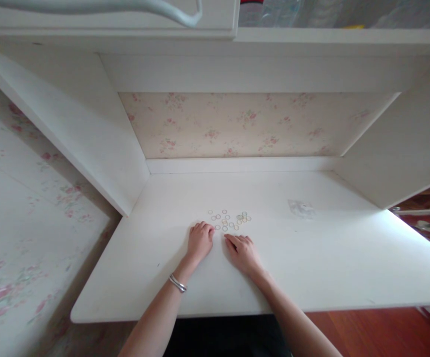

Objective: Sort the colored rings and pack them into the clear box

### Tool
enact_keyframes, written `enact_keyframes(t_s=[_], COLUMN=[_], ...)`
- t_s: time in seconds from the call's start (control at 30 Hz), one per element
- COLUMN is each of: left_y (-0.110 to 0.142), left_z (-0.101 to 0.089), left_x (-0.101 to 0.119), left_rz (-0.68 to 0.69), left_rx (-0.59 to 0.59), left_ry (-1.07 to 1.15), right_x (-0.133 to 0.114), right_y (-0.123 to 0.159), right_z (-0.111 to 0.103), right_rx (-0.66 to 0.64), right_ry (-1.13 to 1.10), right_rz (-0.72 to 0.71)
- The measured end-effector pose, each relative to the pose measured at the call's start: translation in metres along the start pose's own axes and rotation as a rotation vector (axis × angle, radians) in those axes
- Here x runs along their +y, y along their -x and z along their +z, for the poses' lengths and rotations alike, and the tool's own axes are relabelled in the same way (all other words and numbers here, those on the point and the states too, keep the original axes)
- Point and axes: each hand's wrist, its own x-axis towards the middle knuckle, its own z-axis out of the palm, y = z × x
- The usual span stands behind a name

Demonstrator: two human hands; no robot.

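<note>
No readable text, label, brand, number or sign appears anywhere in the frame. The small clear plastic packet point(301, 209) right of centre on the tabletop point(326, 267) shows no legible print (it is too small and blurred to tell whether any is there). The clear plastic items point(282, 12) on the shelf point(341, 35) at the upper right are likewise too blurred to read.
</note>
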Motion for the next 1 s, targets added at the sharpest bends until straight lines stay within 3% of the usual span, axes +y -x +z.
enact_keyframes(t_s=[0.17,0.5,0.77,1.0], left_y=[0.006,0.03,0.025,0.024], left_z=[-0.012,-0.02,-0.023,-0.023], left_x=[-0.004,-0.004,-0.006,-0.006], left_rz=[0.054,0.127,-0.023,-0.086], left_rx=[-0.06,-0.21,-0.055,-0.029], left_ry=[0.177,0.203,0.467,0.477], right_x=[0.0,-0.014,-0.012,-0.01], right_y=[-0.002,-0.025,-0.029,-0.022], right_z=[0.002,-0.006,-0.004,0.005], right_rx=[-0.013,-0.135,-0.167,-0.04], right_ry=[-0.031,0.047,0.036,-0.083], right_rz=[0.021,0.063,0.05,0.027])
